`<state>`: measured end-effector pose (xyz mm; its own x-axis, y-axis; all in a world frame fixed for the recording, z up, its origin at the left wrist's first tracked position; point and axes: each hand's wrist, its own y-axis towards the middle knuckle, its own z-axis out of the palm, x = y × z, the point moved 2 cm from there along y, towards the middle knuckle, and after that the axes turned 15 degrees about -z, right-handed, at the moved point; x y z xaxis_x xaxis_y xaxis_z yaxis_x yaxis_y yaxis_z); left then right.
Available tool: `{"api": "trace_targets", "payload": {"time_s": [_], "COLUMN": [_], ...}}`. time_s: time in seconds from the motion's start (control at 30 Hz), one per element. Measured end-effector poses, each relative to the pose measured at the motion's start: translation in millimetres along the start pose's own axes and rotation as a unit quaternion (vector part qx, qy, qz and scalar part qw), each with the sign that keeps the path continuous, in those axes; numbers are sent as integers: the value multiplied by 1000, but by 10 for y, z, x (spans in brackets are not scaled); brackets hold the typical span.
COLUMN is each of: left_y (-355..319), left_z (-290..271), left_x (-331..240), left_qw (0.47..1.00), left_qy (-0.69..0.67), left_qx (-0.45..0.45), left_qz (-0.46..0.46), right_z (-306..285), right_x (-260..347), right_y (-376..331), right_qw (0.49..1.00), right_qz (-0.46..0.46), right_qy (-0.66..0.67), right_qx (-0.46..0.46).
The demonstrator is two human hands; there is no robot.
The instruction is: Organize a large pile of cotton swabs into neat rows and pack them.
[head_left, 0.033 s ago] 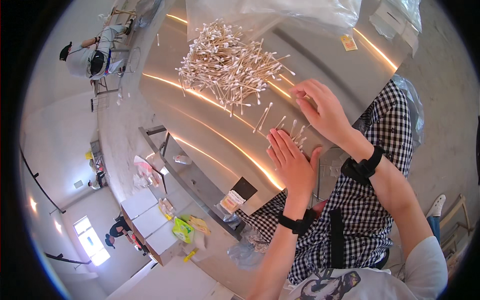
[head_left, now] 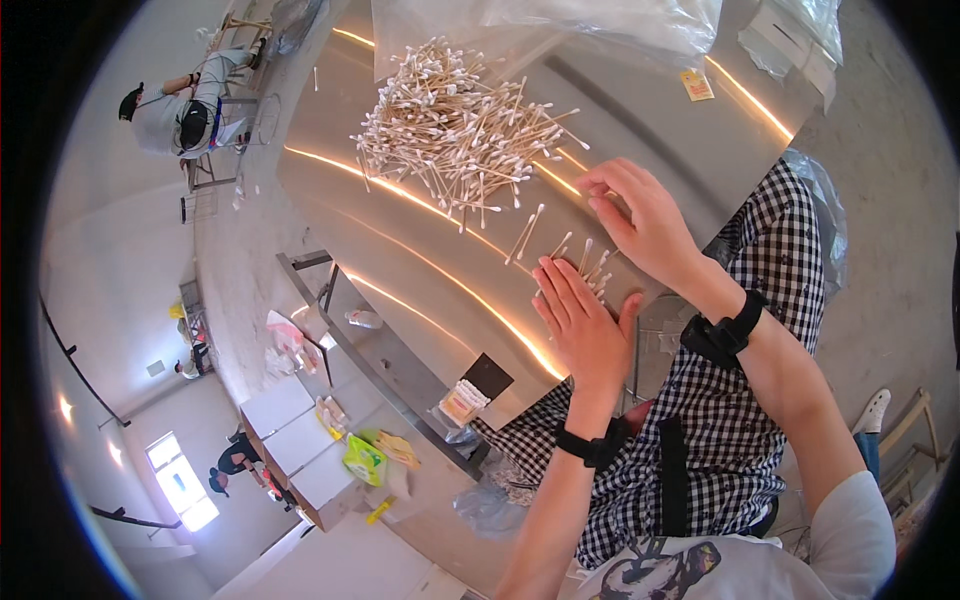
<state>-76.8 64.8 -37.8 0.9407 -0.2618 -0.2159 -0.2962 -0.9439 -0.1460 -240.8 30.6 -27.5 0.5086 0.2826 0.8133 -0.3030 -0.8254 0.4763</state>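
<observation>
On the shiny metal table [head_left: 420, 290] lies a heap of cotton swabs [head_left: 450, 130] with pale sticks and white tips. A few loose swabs [head_left: 525, 235] are strewn between the heap and my hands. My left hand [head_left: 588, 325] lies flat over a small bunch of swabs [head_left: 597, 273], its fingers stretched and its thumb apart. The palm hides part of that bunch. Just beyond it, to the right, my right hand [head_left: 648, 222] hovers with bent fingers and thumb apart. Nothing shows between them.
A clear plastic bag [head_left: 620, 30] lies along the table's far side, near a small yellow packet [head_left: 697, 86]. At the near edge sits a small package of swabs [head_left: 464, 402] by a dark square [head_left: 487, 377]. White boxes [head_left: 300, 440] stand left. Other people work farther off.
</observation>
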Motion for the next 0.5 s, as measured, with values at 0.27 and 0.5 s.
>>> {"api": "trace_targets", "payload": {"time_s": [0.27,0.5], "left_y": [433,556], "left_z": [-99,-309], "left_x": [235,316], "left_qw": [997,990], "left_qy": [48,-139], "left_qx": [-60,-21], "left_qz": [-19,24], "right_z": [36,-18], "right_x": [-20,-53], "right_y": [26,65], "right_qw": [1000,1000], "right_qz": [-13,-18], "right_qy": [-2,-5], "right_qx": [6,-19]}}
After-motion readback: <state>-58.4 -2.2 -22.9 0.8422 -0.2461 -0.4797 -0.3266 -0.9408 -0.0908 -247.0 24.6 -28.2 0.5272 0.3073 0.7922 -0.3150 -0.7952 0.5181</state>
